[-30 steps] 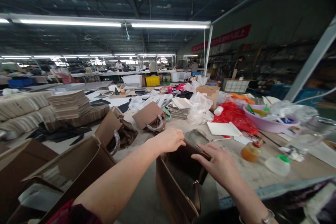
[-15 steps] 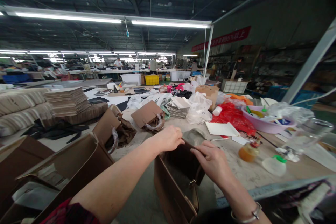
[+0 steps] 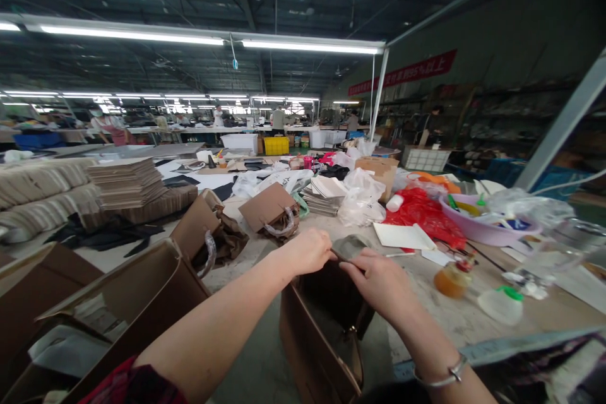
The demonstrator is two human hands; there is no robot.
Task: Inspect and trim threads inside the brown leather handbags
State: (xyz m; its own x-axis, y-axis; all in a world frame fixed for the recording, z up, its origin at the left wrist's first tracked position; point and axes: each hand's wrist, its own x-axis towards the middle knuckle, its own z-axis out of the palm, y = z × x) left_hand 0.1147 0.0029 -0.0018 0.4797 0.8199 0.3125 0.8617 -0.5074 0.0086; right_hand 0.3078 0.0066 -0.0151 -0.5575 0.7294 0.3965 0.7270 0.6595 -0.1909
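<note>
A brown handbag [image 3: 310, 341] stands with its mouth up in front of me, its dark inside showing and a small metal fitting on its right part. My left hand [image 3: 310, 251] pinches the far top edge of the bag, fingers closed. Close beside it on the right, my right hand [image 3: 379, 274] grips the same edge between thumb and fingers. The fingertips of both hands nearly meet there. To the left are another open brown bag [image 3: 156, 309] with pale paper inside and two smaller brown bag pieces, one of them [image 3: 266, 207] with a plastic-wrapped handle.
Stacked brown boards [image 3: 125, 183] lie at the left. A red plastic bag [image 3: 416, 218] and a lilac basin [image 3: 492, 227] sit to the right, nearer a jar of amber liquid [image 3: 452, 284] and a green-capped bottle [image 3: 502, 304]. A metal post [image 3: 565, 132] rises at the right.
My right hand has shifted slightly left along the bag's edge, closer to my left hand. The whole view has moved a little, and both hands keep their grip.
</note>
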